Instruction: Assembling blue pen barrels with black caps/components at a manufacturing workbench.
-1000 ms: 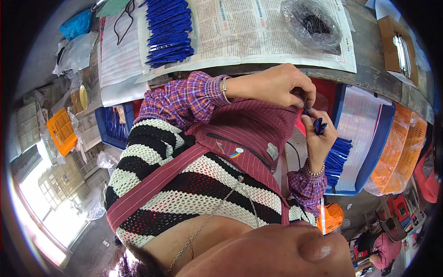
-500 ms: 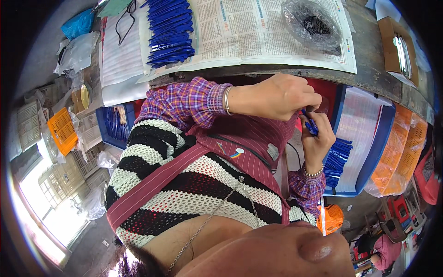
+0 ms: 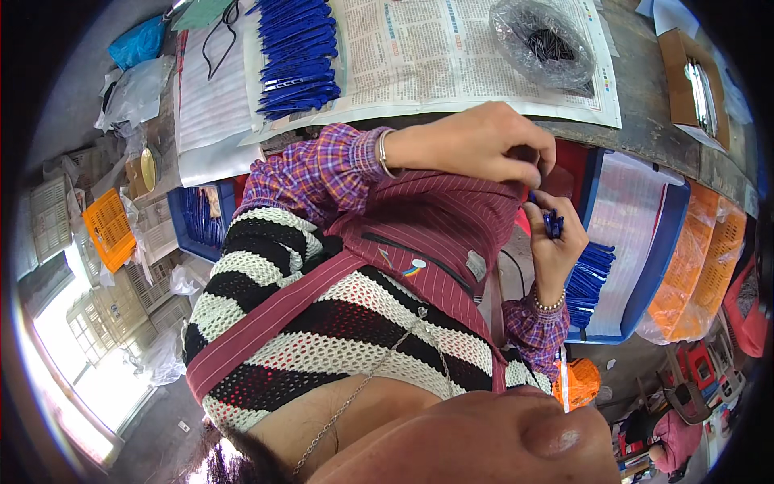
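My left hand is held over my lap just below the table edge, fingertips pinched together on something too small to make out. My right hand sits right beside it, closed on a small bunch of blue plastic pieces. The fingertips of both hands meet at the blue pieces. A stack of the same blue pieces lies in the blue tray next to my right wrist. Another pile of blue pieces rests on newspaper on the table.
A clear plastic bag of small dark parts sits on the newspaper at the table's far side. A cardboard box stands at the right. Orange crates and a blue bin flank my lap.
My left hand has slid a little right and down, closing onto the blue pieces held in my right hand. The right hand has stayed nearly in place.
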`<state>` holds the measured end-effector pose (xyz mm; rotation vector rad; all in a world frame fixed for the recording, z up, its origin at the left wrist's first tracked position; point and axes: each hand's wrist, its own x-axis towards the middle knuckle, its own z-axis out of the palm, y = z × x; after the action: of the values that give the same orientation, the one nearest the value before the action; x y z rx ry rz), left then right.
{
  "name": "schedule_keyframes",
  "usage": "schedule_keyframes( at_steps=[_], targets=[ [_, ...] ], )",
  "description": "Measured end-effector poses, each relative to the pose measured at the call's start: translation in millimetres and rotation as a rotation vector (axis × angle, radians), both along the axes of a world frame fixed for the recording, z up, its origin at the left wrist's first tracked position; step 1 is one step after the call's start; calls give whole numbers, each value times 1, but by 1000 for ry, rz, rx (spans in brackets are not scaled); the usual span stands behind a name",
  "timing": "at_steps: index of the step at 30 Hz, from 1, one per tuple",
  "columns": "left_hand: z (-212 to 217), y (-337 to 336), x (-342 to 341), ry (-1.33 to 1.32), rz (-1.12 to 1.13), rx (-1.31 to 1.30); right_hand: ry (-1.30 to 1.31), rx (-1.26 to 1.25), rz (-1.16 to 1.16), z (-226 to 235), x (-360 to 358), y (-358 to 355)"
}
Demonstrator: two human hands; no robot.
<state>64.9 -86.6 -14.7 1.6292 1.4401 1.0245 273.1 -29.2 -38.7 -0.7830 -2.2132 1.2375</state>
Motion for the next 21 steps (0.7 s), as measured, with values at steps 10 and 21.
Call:
schedule_keyframes(
  at_steps=[10, 21],
  targets=[
    [-14, -2, 4, -5, -141, -90, -10, -37, 33, -2, 0, -1],
    [-8, -1, 1, 12, -116, -52, -16, -162, 40, -1, 4, 0]
  ],
)
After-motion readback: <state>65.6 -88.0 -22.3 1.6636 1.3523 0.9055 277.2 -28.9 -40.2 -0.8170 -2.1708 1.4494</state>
